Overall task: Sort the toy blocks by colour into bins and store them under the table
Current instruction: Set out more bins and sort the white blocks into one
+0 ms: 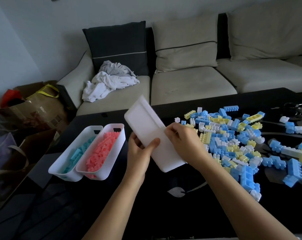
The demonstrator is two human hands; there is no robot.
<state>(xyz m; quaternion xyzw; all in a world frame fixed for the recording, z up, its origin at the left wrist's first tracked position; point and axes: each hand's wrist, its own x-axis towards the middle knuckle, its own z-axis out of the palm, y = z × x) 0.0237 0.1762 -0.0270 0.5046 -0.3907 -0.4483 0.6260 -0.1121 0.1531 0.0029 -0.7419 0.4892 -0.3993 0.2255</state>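
White bin (144, 122) gripped between both hands (139, 153) (184, 143)

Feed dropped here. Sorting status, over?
Left hand and right hand gripping white bin, tilted above table. Teal bin, pink bin filled. Blue, yellow, white loose blocks piled right. Nothing in the way.

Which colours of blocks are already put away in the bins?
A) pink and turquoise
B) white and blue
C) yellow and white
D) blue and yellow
A: the right bin holds pink blocks and the left bin holds turquoise blocks, while the loose blocks on the table are yellow, white and blue. The left hand and right hand grip a third white bin.
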